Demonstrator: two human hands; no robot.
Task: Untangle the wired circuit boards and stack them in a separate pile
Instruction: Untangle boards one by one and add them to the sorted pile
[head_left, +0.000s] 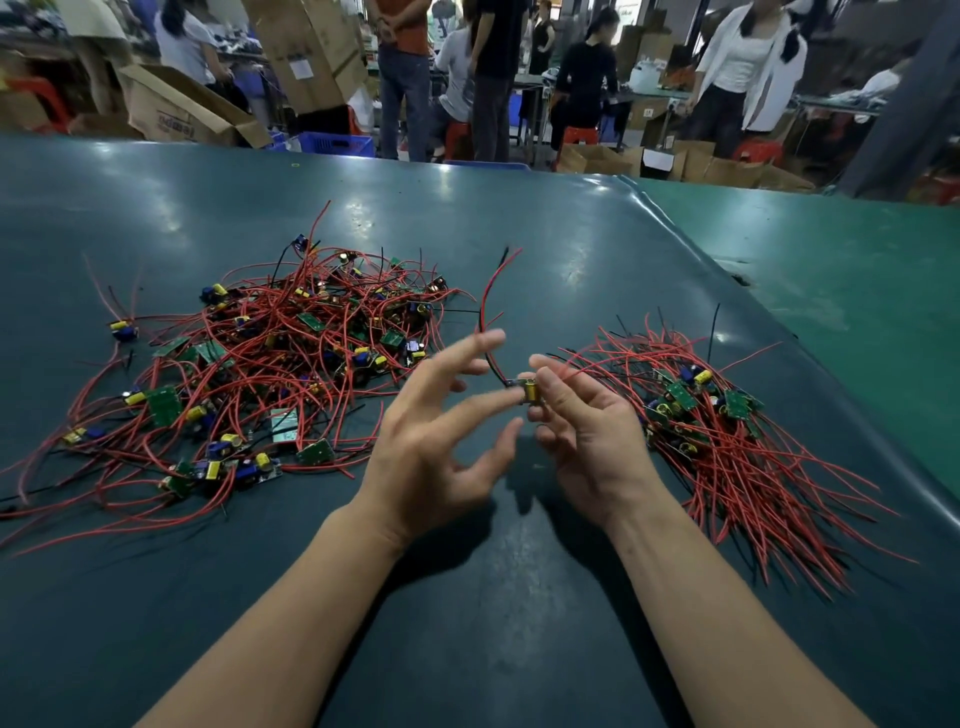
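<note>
A tangled heap of small green circuit boards (270, 358) with red and black wires lies on the left of the dark green table (467, 597). To the right lies a second pile (727, 431), its boards together and its wires fanned toward me. Between them, my right hand (587, 436) pinches one small board (527, 392) with a yellow capacitor; its red and black wires (488, 301) arc up and away. My left hand (441, 431) hovers beside it with fingers spread, one fingertip close to the board.
The table's far edge runs across the top, and a lighter green surface (831, 270) adjoins it at right. Behind stand several people (748, 67), cardboard boxes (176, 104), a blue crate (337, 143) and red stools (579, 137).
</note>
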